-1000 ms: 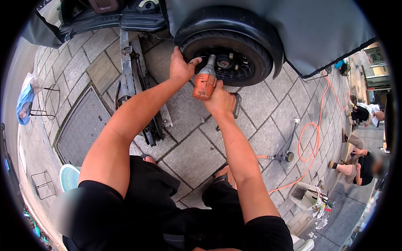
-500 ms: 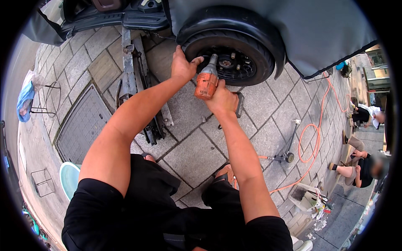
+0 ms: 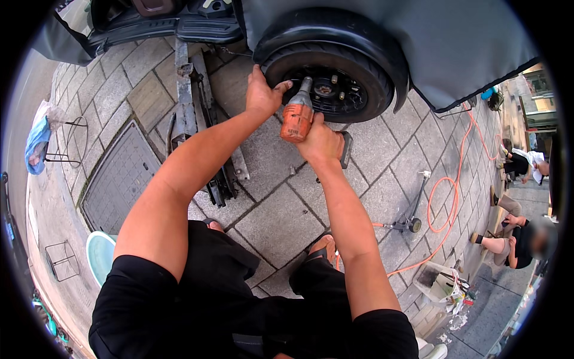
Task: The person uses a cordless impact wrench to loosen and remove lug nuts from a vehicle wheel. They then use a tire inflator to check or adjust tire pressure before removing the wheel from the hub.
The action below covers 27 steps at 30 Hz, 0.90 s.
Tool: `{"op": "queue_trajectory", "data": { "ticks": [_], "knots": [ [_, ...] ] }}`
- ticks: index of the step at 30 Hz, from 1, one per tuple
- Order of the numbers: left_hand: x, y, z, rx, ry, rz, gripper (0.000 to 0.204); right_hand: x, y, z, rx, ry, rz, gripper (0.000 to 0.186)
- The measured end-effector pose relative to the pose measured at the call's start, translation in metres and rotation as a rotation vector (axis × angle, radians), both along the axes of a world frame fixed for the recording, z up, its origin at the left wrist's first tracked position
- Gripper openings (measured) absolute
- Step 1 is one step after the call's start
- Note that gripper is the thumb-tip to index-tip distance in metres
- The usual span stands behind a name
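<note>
My right hand point(image 3: 321, 142) is wrapped around the grip of a worn orange cordless impact wrench point(image 3: 297, 121). The wrench's grey nose and socket point at the black wheel rim point(image 3: 350, 105); whether the socket sits on a fastener is hard to tell. Several brass-coloured studs or nuts stand around the hub. At the tire's point(image 3: 379, 96) left edge is my left hand point(image 3: 263, 96), its thumb and fingers spread against the rubber with nothing held in them. A black fender point(image 3: 335, 25) arches over the wheel.
A metal jack-like frame point(image 3: 186, 113) stands left of the wheel. On the right, an orange hose point(image 3: 455, 194) winds across the paving to an inflator with a gauge point(image 3: 414, 225). A tub of tools point(image 3: 433, 281) sits near two seated people. A pale green basin point(image 3: 98, 254) lies at left.
</note>
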State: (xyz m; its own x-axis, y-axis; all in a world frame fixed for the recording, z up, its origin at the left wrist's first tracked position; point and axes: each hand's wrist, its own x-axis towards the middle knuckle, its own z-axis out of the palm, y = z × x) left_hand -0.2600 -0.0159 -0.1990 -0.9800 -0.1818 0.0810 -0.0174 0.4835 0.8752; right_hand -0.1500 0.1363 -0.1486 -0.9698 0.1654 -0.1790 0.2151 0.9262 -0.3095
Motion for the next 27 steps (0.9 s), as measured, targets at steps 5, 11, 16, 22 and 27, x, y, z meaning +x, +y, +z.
{"op": "queue_trajectory", "data": {
  "ticks": [5,11,16,22,27],
  "knots": [
    [-0.0019,-0.0014,-0.0032,0.010,0.018,-0.001,0.107,-0.0007,0.0004,0.0005,0.003,-0.009,0.008,0.053],
    [0.0015,0.0001,0.0021,0.001,-0.005,0.008,0.106,-0.0014,0.0023,0.0047,-0.023,-0.018,0.024,0.055],
    [0.0009,-0.0005,0.0001,-0.002,0.017,0.001,0.107,-0.0026,0.0042,-0.0012,-0.034,-0.003,0.035,0.053],
    [0.0020,-0.0005,0.0012,-0.017,0.001,0.004,0.106,-0.0020,0.0041,0.0029,-0.027,-0.016,0.040,0.051],
    [0.0018,0.0001,0.0030,-0.027,-0.014,0.003,0.106,-0.0030,0.0054,0.0004,-0.030,-0.015,0.043,0.054]
  ]
}}
